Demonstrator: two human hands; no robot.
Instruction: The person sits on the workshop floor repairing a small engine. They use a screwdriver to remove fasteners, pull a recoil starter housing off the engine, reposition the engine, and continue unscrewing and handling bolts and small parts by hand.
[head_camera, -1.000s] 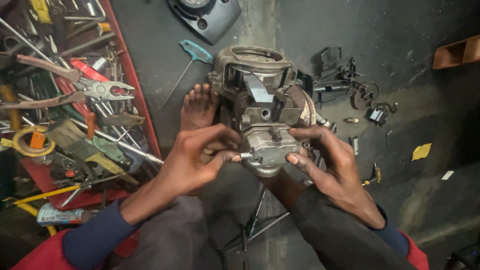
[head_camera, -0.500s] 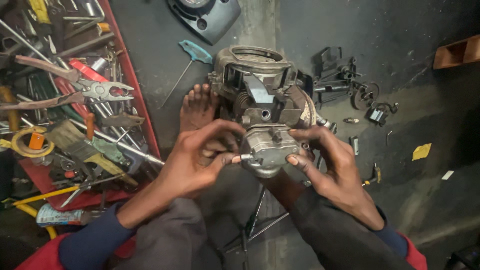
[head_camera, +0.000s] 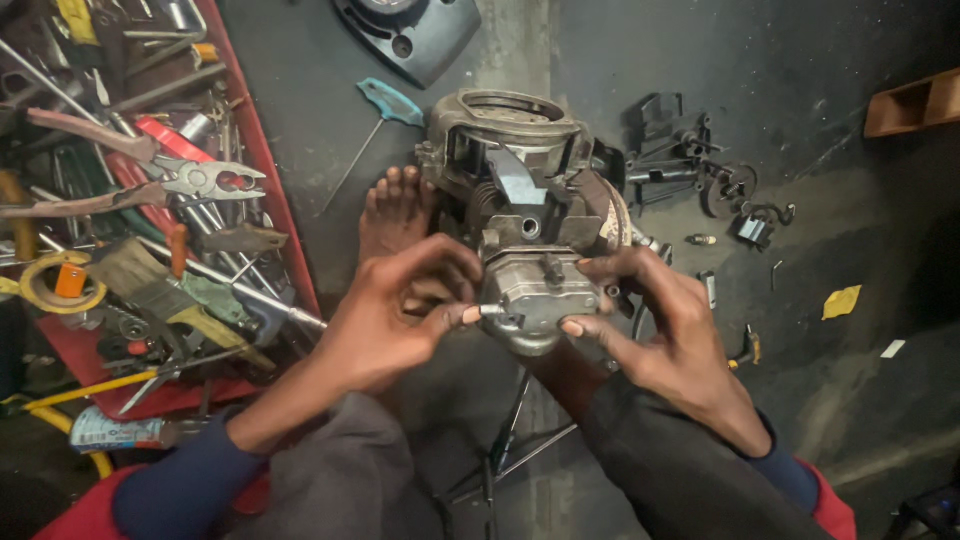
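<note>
left hand (head_camera: 395, 320): pinches small bolt (head_camera: 490, 311) at engine cover (head_camera: 535, 300) | right hand (head_camera: 655, 325): fingers spread, steadying cover | step: bolt seating; next needs straight turning.

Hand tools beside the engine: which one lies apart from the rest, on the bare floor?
The teal-handled T-wrench, alone on the dark floor left of the engine; the pliers lie in the red tray.

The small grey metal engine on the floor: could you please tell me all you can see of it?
The small grey metal engine looks like grimy cast metal, with an open ring-shaped housing at the far end and a rounded cover nearest the person. It sits on the dark floor, a bare foot alongside. The left hand pinches a small pin at its side; the right hand steadies the cover.
</note>
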